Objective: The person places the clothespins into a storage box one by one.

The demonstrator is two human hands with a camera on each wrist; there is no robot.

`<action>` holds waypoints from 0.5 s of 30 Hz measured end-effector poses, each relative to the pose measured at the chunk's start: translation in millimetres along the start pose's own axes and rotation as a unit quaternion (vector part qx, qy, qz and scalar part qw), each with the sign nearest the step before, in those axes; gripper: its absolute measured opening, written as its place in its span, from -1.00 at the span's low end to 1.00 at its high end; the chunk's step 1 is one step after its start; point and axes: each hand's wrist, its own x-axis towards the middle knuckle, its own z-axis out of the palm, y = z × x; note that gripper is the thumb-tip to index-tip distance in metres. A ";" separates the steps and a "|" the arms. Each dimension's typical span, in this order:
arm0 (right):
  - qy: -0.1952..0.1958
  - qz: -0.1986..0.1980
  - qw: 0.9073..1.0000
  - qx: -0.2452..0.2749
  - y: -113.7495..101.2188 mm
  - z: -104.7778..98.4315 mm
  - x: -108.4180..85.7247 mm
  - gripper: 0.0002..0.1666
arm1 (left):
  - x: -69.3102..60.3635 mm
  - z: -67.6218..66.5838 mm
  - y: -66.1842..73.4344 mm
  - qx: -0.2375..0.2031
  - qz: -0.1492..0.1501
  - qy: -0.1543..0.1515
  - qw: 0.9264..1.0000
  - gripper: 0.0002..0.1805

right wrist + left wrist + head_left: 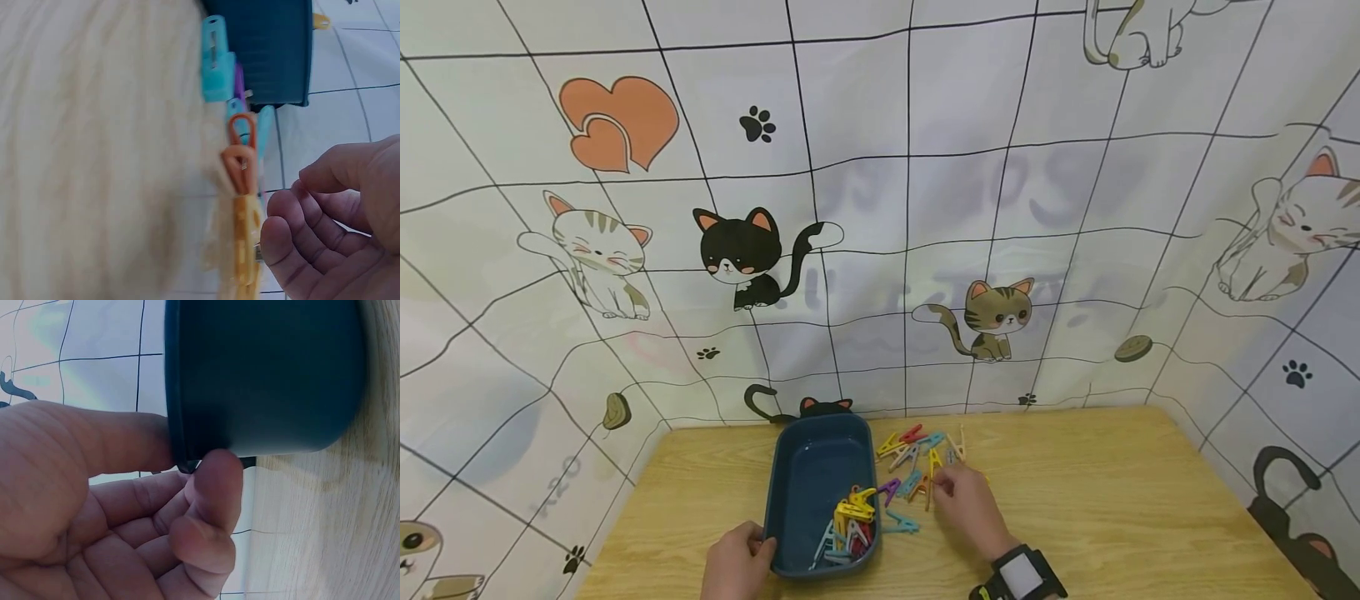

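Note:
My left hand [735, 564] pinches the rim of a dark blue plastic basin [801, 467] at its near left corner. In the left wrist view the thumb and a finger [217, 487] meet at the basin's edge. Yellow, blue, red and white clothespins [853, 512] lie heaped in the basin's near end. My right hand [972, 510] is over the table, beside loose clothespins right of the basin. Its fingers are loosely curled near a yellow clothespin [245, 237], with nothing visible between them. An orange clothespin [242, 156] lies just beyond.
Several more clothespins lie scattered, among them a purple one [889, 490] and a light blue one [901, 522] close to the basin's right wall. The wooden table [1075, 500] meets a cat-printed cloth [865, 333] at the back and sides.

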 end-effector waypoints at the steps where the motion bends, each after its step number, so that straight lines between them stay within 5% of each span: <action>1: -0.004 0.005 1.000 -0.006 1.8 0.8 0.3 -0.94 | 0.1 0.0 -0.2 0.001 0.000 0.000 1.000 -0.88; 15: -0.044 0.029 0.999 -0.001 10.7 13.1 -1.1 -0.92 | -0.1 1.7 2.5 -0.004 -0.020 -0.002 1.000 -0.89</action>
